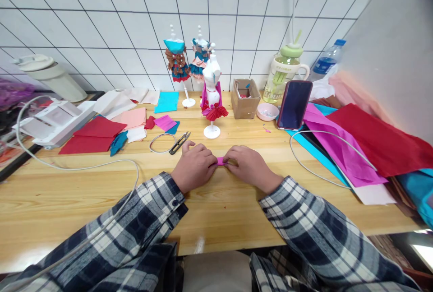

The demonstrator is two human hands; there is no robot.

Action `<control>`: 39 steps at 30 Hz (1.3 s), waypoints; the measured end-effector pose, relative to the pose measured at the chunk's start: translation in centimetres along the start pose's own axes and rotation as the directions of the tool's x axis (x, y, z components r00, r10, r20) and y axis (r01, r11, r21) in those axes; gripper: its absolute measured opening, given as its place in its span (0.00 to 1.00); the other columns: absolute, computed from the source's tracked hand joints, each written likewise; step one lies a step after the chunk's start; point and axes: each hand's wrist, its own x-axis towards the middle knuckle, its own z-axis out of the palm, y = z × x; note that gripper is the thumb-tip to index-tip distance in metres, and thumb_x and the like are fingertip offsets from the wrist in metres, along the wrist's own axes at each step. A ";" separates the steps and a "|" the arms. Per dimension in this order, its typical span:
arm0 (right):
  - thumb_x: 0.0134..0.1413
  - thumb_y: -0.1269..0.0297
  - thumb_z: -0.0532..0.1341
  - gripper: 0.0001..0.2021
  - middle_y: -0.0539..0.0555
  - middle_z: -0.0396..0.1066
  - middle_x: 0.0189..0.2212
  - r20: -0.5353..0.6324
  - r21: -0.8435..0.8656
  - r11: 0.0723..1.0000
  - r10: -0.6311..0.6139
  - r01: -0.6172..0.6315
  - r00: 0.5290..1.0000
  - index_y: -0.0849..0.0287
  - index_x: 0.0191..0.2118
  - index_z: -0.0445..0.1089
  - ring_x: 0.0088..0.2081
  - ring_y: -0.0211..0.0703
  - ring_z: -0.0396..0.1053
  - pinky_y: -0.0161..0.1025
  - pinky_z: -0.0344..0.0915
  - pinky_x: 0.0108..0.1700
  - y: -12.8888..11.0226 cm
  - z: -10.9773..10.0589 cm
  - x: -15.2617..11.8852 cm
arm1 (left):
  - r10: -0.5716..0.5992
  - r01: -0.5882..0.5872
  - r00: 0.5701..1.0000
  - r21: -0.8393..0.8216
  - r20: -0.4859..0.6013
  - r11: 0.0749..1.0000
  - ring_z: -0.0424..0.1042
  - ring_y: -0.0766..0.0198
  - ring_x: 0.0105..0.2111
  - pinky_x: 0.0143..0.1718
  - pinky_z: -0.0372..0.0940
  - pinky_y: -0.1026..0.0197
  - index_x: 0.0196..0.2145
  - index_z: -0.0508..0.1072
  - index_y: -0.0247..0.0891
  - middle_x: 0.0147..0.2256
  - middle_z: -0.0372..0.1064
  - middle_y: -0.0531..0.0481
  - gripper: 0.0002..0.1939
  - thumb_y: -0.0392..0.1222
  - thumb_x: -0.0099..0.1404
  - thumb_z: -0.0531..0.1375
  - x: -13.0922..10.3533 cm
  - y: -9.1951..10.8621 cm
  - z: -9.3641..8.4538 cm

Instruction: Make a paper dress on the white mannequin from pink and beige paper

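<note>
Between my two hands is a small folded strip of magenta crepe paper (220,161), low over the wooden table. My left hand (196,165) pinches its left end, and my right hand (249,165) pinches the other. Fingers cover both ends of the strip. Just behind my left hand lies a pair of thread snips (180,143), beside a thin wire ring (162,143). Beyond the strip stands a white miniature dress form (212,75) with a red ruffle (215,113) and magenta paper at its back.
Two more dressed forms (176,59) stand near the tiled wall. Behind my right hand are a cardboard box (246,102), a pink bowl (267,112) and a propped phone (295,104). Red sheets (385,141) pile at right. A white cable (101,164) crosses the left side over my sleeve.
</note>
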 end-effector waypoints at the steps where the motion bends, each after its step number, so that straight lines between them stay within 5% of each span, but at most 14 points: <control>1: 0.55 0.65 0.63 0.09 0.52 0.73 0.41 -0.010 0.004 1.000 -0.004 0.004 1.000 0.54 0.43 0.73 0.43 0.43 0.68 0.37 0.61 0.41 -0.1 -0.1 0.0 | 0.000 0.000 1.000 0.001 -0.002 1.000 0.67 0.56 0.38 0.49 0.47 0.40 0.31 0.76 0.42 0.30 0.74 0.50 0.12 0.42 0.67 0.54 0.0 0.0 0.0; 16: 0.59 0.64 0.61 0.07 0.50 0.76 0.37 0.011 0.105 0.994 0.032 -0.033 0.999 0.53 0.41 0.76 0.39 0.41 0.71 0.36 0.62 0.40 0.2 0.7 0.2 | -0.028 0.029 0.999 -0.065 0.017 0.997 0.68 0.56 0.38 0.51 0.44 0.39 0.32 0.77 0.42 0.30 0.75 0.49 0.11 0.43 0.67 0.55 0.0 -0.3 0.2; 27: 0.51 0.66 0.66 0.02 0.45 0.76 0.28 0.077 0.350 0.902 0.242 -0.254 0.967 0.53 0.33 0.75 0.30 0.35 0.70 0.32 0.59 0.31 1.2 0.8 0.4 | -0.164 0.181 0.983 -0.262 0.086 0.948 0.71 0.59 0.34 0.51 0.48 0.46 0.32 0.77 0.44 0.28 0.76 0.52 0.11 0.52 0.63 0.59 0.0 -2.8 0.9; 39: 0.51 0.67 0.64 0.03 0.48 0.76 0.27 0.071 0.233 0.919 0.309 -0.316 0.949 0.54 0.31 0.76 0.29 0.38 0.69 0.34 0.59 0.31 0.9 0.4 0.5 | -0.208 0.241 0.965 -0.234 0.157 0.942 0.69 0.61 0.32 0.43 0.49 0.53 0.30 0.74 0.41 0.27 0.72 0.54 0.07 0.45 0.62 0.59 0.4 -2.3 0.6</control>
